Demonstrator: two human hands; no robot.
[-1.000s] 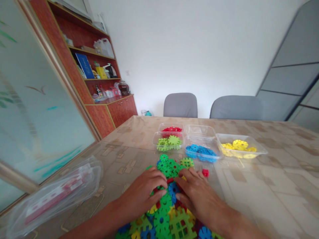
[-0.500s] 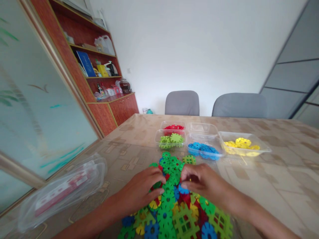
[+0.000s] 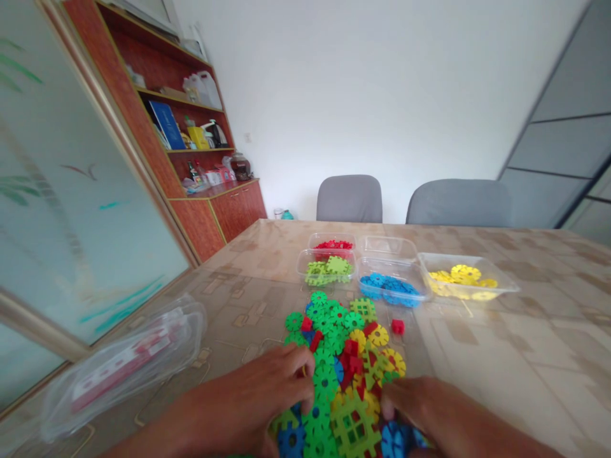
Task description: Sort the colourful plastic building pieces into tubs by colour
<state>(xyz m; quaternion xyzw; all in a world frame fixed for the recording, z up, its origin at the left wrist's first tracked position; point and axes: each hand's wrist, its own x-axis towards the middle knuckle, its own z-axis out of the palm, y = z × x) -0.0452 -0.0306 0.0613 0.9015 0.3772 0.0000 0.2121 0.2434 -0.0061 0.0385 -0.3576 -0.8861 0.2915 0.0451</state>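
A pile of plastic interlocking pieces lies in front of me, with green snowflake discs (image 3: 329, 318) joined in a long strip down its middle. My left hand (image 3: 270, 388) is over the left side of the pile, fingers curled beside the strip; whatever is in them is hidden. My right hand (image 3: 429, 401) reaches into the lower right of the pile, its fingers closed and partly hidden, close to a blue disc (image 3: 392, 439). Between the hands lie a lime square lattice piece (image 3: 356, 423), red blocks (image 3: 352, 357) and yellow discs (image 3: 394, 361).
Clear tubs behind the pile hold red pieces (image 3: 334, 245), lime pieces (image 3: 329, 270), blue discs (image 3: 389, 288) and yellow discs (image 3: 465, 275). One red block (image 3: 398, 327) sits apart on the table. Clear lids (image 3: 128, 366) lie at the left. Two grey chairs (image 3: 349, 198) stand beyond.
Both hands have moved toward me, the right one also to the right. The blue disc at my right fingertips has gone from the middle, where red blocks now show.
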